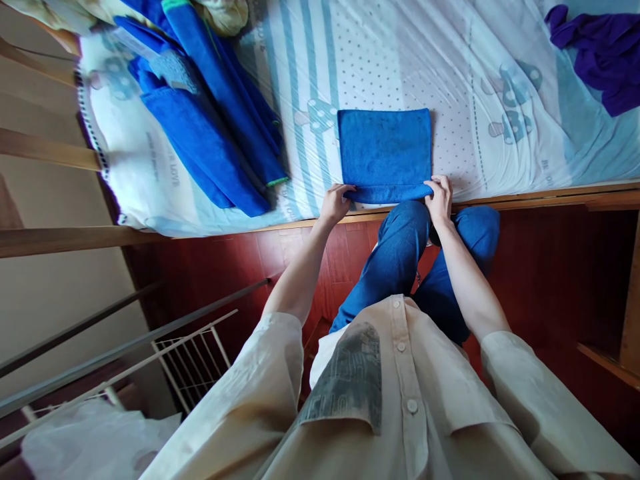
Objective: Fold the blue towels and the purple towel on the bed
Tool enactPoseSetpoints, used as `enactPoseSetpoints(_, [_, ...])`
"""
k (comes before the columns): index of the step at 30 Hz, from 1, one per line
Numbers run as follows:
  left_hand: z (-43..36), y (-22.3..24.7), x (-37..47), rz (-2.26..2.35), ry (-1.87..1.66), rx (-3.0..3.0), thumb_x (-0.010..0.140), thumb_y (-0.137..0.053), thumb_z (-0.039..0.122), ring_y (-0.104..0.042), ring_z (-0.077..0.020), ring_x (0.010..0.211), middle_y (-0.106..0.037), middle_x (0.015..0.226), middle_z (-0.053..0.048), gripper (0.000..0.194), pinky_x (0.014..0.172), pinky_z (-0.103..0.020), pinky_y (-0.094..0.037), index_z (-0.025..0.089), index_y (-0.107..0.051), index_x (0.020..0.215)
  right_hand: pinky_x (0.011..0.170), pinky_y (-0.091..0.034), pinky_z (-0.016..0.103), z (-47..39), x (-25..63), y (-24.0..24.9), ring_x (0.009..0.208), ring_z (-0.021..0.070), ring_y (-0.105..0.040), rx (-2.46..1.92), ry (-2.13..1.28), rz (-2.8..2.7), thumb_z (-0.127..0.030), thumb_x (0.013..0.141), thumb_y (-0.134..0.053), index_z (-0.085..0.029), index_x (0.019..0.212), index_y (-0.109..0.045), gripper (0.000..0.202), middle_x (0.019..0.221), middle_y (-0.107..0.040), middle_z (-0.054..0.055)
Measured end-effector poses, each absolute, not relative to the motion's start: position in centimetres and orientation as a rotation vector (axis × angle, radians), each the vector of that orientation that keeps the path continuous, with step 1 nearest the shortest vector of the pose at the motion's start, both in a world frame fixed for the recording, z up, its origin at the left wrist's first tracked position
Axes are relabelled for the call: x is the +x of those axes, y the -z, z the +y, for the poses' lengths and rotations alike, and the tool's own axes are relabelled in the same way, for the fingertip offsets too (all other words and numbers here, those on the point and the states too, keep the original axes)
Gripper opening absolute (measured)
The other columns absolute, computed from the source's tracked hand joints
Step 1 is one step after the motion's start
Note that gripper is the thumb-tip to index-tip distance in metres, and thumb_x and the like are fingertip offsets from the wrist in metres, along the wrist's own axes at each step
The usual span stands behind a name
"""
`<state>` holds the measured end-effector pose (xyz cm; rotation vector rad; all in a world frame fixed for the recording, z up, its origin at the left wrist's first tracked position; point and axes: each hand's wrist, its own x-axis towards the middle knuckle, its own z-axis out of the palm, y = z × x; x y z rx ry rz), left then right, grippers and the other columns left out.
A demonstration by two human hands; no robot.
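A blue towel (385, 147) lies flat on the bed close to its front edge. Its near edge is turned up in a narrow fold or roll. At the left end of that fold, my left hand (336, 203) pinches the cloth between thumb and fingers. My right hand (440, 197) grips the other end of the fold in the same way. The far part of the towel rests on the sheet, its corners spread out.
The bed (400, 80) has a patterned white and blue sheet. Blue clothing (200, 127) is heaped at the left, and a purple cloth (600, 57) lies at the far right. A metal rack (195, 360) and a white plastic bag (95, 440) stand at lower left.
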<state>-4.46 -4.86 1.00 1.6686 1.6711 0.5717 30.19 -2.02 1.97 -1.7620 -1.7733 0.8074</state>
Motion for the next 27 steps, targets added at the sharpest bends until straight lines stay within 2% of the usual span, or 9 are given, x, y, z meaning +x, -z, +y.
enactPoseSetpoints(3, [-4.4,-1.5,-3.9,1.792,-0.641,1.457,0.075,-0.057,0.016,-0.066,-0.0278,0.114,-0.077,0.109,-0.008,0.035,0.107,-0.039,-0.051,0.021,-0.076,0.105,0.122,-0.045,0.049,-1.6,30.0,-1.9,0.134,0.0272,-0.061,-1.694,-0.852,-1.816,-0.008,0.081,-0.060,-0.026,0.114,-0.076,0.040,0.135,-0.069,0.007])
enactPoseSetpoints(7, [-4.1,-2.0,-3.3,1.848,-0.697,1.308,0.080,-0.061,0.021,-0.066,-0.0230,0.102,-0.076,0.098,-0.007,0.024,0.097,-0.032,-0.052,0.018,-0.075,0.100,0.119,-0.048,0.044,-1.5,29.7,-1.8,0.123,0.0246,-0.068,-1.715,-0.947,-1.792,-0.003,0.080,-0.053,-0.019,0.112,-0.076,0.042,0.125,-0.076,0.010])
enactPoseSetpoints(12, [-4.1,-2.0,-3.3,1.909,-0.759,1.229,0.085,-0.065,0.028,-0.064,-0.0204,0.091,-0.071,0.087,-0.006,0.011,0.090,-0.029,-0.051,0.018,-0.069,0.090,0.115,-0.049,0.042,-1.8,29.4,-1.9,0.121,0.0249,-0.069,-1.802,-0.887,-1.742,-0.012,0.090,-0.053,-0.019,0.119,-0.071,0.035,0.125,-0.076,0.010])
enactPoseSetpoints(15, [-4.4,-2.1,-3.6,1.925,-0.785,1.179,0.089,-0.068,0.037,-0.062,-0.0189,0.085,-0.064,0.078,-0.003,0.020,0.081,-0.027,-0.049,0.019,-0.063,0.081,0.108,-0.053,0.041,-1.9,29.5,-1.4,0.113,0.0260,-0.071,-1.836,-0.844,-1.701,-0.029,0.098,-0.057,-0.021,0.121,-0.066,0.025,0.119,-0.076,0.011])
enactPoseSetpoints(18, [-4.7,-2.1,-3.8,1.945,-0.775,1.159,0.091,-0.068,0.039,-0.058,-0.0170,0.079,-0.054,0.070,0.000,0.030,0.075,-0.025,-0.044,0.020,-0.055,0.074,0.102,-0.055,0.041,-1.9,29.7,-0.5,0.103,0.0263,-0.073,-1.893,-0.832,-1.662,-0.042,0.103,-0.055,-0.021,0.112,-0.064,0.024,0.104,-0.076,0.010])
enactPoseSetpoints(22, [-5.0,-1.9,-3.5,1.971,-0.724,1.160,0.095,-0.065,0.035,-0.054,-0.0160,0.074,-0.046,0.063,0.002,0.034,0.072,-0.026,-0.041,0.021,-0.048,0.069,0.100,-0.055,0.042,-1.9,29.8,0.4,0.097,0.0267,-0.072,-1.970,-0.826,-1.629,-0.044,0.102,-0.057,-0.021,0.102,-0.063,0.024,0.095,-0.075,0.010])
enactPoseSetpoints(27, [-4.9,-1.7,-3.0,1.996,-0.716,1.135,0.095,-0.065,0.036,-0.055,-0.0169,0.073,-0.048,0.062,0.001,0.034,0.070,-0.026,-0.039,0.022,-0.048,0.069,0.100,-0.054,0.040,-1.8,29.9,0.7,0.094,0.0255,-0.071,-1.991,-0.828,-1.606,-0.044,0.101,-0.059,-0.021,0.102,-0.064,0.024,0.091,-0.074,0.009])
